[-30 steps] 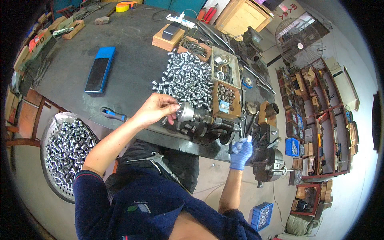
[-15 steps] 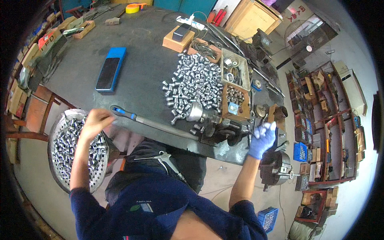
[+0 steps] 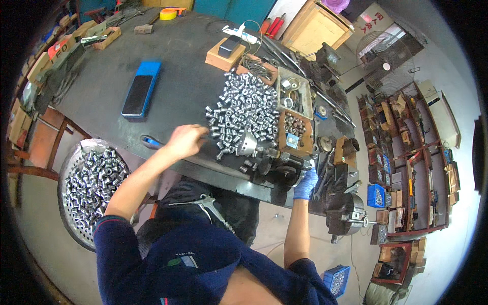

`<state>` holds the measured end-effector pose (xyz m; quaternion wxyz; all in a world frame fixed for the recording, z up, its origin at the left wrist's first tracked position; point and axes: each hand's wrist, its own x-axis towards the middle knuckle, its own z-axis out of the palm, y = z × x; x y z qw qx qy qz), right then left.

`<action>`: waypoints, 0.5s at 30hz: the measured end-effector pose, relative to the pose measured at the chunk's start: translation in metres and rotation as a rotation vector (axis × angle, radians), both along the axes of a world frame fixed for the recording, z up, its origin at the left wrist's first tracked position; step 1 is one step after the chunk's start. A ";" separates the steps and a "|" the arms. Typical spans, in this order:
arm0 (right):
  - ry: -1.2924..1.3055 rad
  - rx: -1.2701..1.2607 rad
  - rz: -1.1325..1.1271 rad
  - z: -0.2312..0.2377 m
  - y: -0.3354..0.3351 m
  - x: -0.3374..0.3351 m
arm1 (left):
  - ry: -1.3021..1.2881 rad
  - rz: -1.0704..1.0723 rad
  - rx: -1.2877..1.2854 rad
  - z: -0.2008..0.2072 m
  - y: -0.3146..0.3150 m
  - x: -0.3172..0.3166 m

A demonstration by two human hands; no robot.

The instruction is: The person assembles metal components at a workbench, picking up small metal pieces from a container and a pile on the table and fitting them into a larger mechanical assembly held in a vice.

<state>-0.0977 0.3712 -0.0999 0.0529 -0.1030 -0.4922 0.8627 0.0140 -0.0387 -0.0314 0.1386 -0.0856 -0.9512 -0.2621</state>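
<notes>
Clock directions are read as on the head view, with 12 o'clock at its top edge, and are taken from the conical chuck [image 3: 247, 144] unless noted. The chuck forms the 10 o'clock end of a small spindle fixture [image 3: 285, 175] mounted near the edge of the dark worktop [image 3: 183, 56]. A heap of short metal fittings [image 3: 244, 104] lies at 12 o'clock, with a few loose pieces at 6 o'clock. The bare left hand [image 3: 187, 141] is at 9 o'clock, just beside the heap; its fingers are narrowed together, and whether they grip a fitting cannot be told. The right hand [image 3: 307, 181], in a blue glove, is at 4 o'clock, at the fixture's far end; its fingers are curled, their grip not discernible. A brown box [image 3: 302, 151] of smaller metal parts stands at 3 o'clock, with a pale tray [image 3: 310, 101] at the box's 12 o'clock. A blue-and-black case [image 3: 139, 94] lies at 10 o'clock. At 9 o'clock of the left hand is a blue-and-black tool handle [image 3: 150, 142]. A perforated metal bowl [image 3: 81, 235] of fittings sits between 8 and 9 o'clock, an air blow gun [image 3: 208, 205] at 7, and a vise [image 3: 345, 211] at 4.
</notes>
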 end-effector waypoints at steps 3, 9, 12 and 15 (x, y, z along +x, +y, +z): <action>0.019 -0.001 -0.013 0.014 -0.017 0.012 | -0.062 -0.001 -0.224 -0.034 0.017 -0.035; 0.040 -0.165 0.147 0.019 -0.008 0.037 | -0.032 0.016 -0.267 -0.041 0.007 -0.024; 0.010 -0.145 0.079 0.015 -0.006 0.038 | -0.076 -0.009 0.253 -0.027 0.003 -0.009; -0.028 -0.211 0.127 0.022 -0.008 0.044 | -0.303 -0.119 1.073 0.011 0.019 0.000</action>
